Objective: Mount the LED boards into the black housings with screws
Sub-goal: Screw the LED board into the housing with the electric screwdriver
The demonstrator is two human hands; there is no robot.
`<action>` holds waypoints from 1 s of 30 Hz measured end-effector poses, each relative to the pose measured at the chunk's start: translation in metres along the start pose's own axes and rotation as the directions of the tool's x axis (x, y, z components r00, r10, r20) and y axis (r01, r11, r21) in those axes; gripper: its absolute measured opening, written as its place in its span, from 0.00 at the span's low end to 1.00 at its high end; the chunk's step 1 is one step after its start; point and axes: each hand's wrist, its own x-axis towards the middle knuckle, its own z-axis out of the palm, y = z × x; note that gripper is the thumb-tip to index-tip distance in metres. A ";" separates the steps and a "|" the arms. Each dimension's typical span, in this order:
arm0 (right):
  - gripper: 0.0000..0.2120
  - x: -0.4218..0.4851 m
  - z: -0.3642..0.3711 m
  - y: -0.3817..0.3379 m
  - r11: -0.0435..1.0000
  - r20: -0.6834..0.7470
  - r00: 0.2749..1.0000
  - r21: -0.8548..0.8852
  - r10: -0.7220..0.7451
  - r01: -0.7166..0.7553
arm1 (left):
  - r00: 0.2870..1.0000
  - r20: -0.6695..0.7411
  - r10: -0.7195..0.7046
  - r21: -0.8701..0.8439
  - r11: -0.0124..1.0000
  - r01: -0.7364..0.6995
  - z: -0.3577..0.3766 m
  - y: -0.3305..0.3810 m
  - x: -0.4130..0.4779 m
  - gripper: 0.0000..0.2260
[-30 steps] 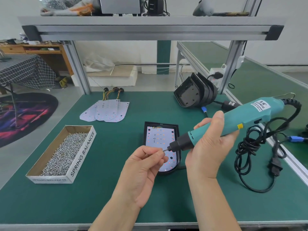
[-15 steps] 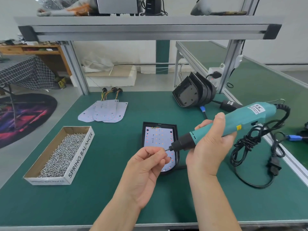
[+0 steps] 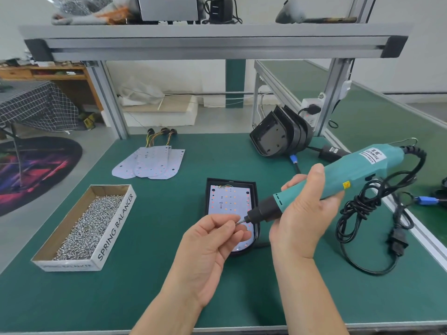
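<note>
The left grip is pinching the tip of the thin metal bit of the teal electric screwdriver, which the right grip is clasping. Both are hovering over the near end of the white LED board, which is lying in the black plastic housing on the green desk.

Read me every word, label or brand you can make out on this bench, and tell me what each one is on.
"SPRING BALANCER": long side of the cardboard screw box.
Short front side of that box: print cut off and blurred, unreadable.
"KENWISE", as best I can read it: white label on the teal electric screwdriver; the smaller lines around it are too small.
Black power adapter: label too small to read.
Yellow sticker on the screwdriver: unreadable.
</note>
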 end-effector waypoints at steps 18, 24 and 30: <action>0.11 0.018 0.019 0.040 0.983 0.166 0.978 -0.106 -0.130 0.149 | 0.961 -0.276 0.035 0.815 0.538 0.215 -0.037 0.025 0.089 0.27; 0.10 0.007 0.015 0.057 0.934 0.285 0.930 -0.201 -0.231 0.294 | 0.975 -0.220 0.040 0.923 0.332 0.194 -0.043 0.014 0.108 0.25; 0.09 0.005 0.012 0.057 0.896 0.346 0.889 -0.218 -0.300 0.388 | 0.979 -0.201 0.019 0.902 0.394 0.177 -0.045 0.007 0.111 0.20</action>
